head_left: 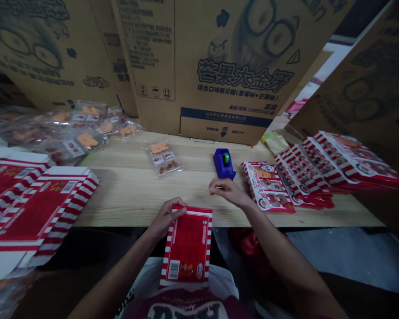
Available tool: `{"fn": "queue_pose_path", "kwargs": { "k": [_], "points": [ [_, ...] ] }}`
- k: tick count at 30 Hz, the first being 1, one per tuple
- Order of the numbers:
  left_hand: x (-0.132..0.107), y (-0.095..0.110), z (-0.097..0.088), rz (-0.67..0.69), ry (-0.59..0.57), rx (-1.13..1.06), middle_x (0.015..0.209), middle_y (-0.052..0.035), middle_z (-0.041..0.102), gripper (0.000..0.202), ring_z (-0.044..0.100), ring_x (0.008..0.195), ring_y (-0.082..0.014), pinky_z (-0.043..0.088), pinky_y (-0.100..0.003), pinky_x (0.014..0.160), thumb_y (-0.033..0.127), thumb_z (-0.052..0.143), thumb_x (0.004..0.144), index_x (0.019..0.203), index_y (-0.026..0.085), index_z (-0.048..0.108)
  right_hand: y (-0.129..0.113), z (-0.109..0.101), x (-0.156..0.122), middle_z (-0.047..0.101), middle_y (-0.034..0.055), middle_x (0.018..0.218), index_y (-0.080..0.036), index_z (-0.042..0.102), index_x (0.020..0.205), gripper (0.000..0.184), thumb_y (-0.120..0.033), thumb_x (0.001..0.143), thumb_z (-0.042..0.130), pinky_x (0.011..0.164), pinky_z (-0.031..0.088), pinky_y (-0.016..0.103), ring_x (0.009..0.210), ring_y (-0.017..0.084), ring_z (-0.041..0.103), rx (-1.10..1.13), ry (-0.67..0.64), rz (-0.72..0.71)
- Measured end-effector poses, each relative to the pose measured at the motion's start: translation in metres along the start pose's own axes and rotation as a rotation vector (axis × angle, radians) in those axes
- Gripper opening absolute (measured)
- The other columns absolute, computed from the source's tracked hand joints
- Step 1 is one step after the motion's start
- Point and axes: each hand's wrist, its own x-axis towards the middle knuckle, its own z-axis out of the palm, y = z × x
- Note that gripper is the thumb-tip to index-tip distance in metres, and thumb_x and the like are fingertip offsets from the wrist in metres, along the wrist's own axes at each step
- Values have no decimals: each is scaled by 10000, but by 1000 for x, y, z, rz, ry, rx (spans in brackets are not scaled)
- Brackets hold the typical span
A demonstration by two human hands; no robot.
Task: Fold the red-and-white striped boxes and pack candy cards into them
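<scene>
My left hand (168,217) grips the top edge of a red-and-white striped box (188,246), barcode side up, held over my lap at the table's near edge. My right hand (226,190) hovers over the wooden table (129,186) with fingers curled together in a pinch, just in front of a blue tape dispenser (224,163). What the right fingers hold, if anything, I cannot make out. A clear packet of orange candy (164,158) lies alone on the table beyond my left hand.
Flat striped box blanks are stacked at the left (36,208). Filled striped boxes lie fanned out at the right (319,170). Several clear candy packets are piled at the back left (73,128). Large printed cardboard cartons (232,66) wall in the back and right.
</scene>
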Motion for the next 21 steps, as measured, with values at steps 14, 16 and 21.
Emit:
{"fn": "queue_pose_path", "kwargs": {
  "k": [14,16,21],
  "points": [
    [-2,4,5,78,-16,58,716,20,589,306,518,613,-108,393,-207,589,391,737,723,749,157,542,-56,40,29,648,63,751,-140,662,769,258,-382,736,747,633,357,259,723,181,567,-860,-587,-73],
    [-6,9,7,96,-24,82,713,22,580,298,509,619,-108,390,-208,594,383,736,729,762,155,546,-48,35,31,631,39,725,-129,641,809,362,-468,724,737,599,358,243,681,155,548,-669,-627,22],
    [-19,18,15,156,-125,217,779,-4,581,246,522,711,-134,390,-229,645,374,697,777,831,153,604,-7,37,20,548,-61,591,-144,598,731,482,-555,558,781,477,343,192,481,66,459,214,-913,532]
  ]
}}
